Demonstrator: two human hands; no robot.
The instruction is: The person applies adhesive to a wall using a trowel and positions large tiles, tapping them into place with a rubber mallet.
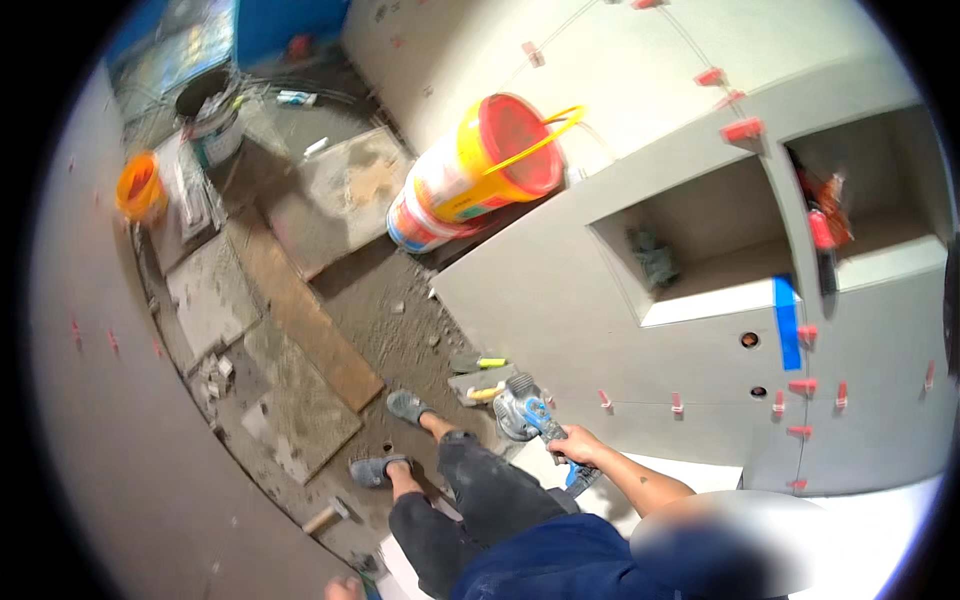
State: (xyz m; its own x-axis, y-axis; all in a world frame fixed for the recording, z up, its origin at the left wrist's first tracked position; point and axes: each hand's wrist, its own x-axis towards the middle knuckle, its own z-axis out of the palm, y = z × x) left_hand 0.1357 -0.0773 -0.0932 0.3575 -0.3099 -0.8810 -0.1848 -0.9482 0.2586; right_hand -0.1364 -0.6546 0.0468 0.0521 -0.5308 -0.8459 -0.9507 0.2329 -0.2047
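Note:
My right hand [576, 446] is closed round the handle of a grey-and-blue power tool [522, 408] with a round head, held out in front of the grey tiled wall. Its exact kind is unclear. Just beyond the tool head lies a trowel [478, 386] with a yellow handle. At the lower edge, only a small part of my left hand [345, 589] shows, beside something dark; its fingers are mostly cut off by the frame. My legs in dark shorts and grey shoes [408, 406] stand on the rough floor. A hammer [326, 516] lies on the floor near them.
Yellow and red stacked buckets [440, 185] lean by the wall. A wooden plank [300, 310] and dusty slabs [300, 400] cover the floor. Farther off are an orange bucket [141, 188] and a dark bucket [212, 125]. The wall has niches [710, 225] and red tile clips [742, 130].

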